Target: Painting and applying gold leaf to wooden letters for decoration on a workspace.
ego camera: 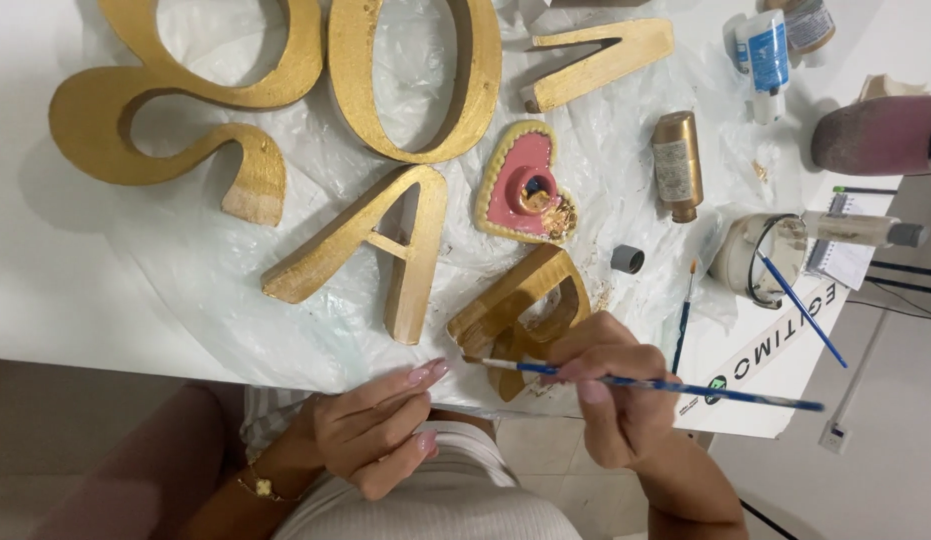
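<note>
My right hand (613,395) grips a thin blue paintbrush (685,386) whose tip touches the near edge of a gold-painted letter (520,300) at the table's front. My left hand (375,430) hovers just left of it, fingers loosely spread, holding nothing, with a gold bracelet on the wrist. A pink heart-shaped dish (525,183) with a gold rim holds gold paint just beyond that letter.
More gold letters (370,245) lie on a clear plastic sheet (235,270) over the white table. A gold paint bottle (676,163), a grey cap (627,259), another brush (683,320), a water cup with a brush (760,258) and white-and-blue bottles (765,55) sit to the right.
</note>
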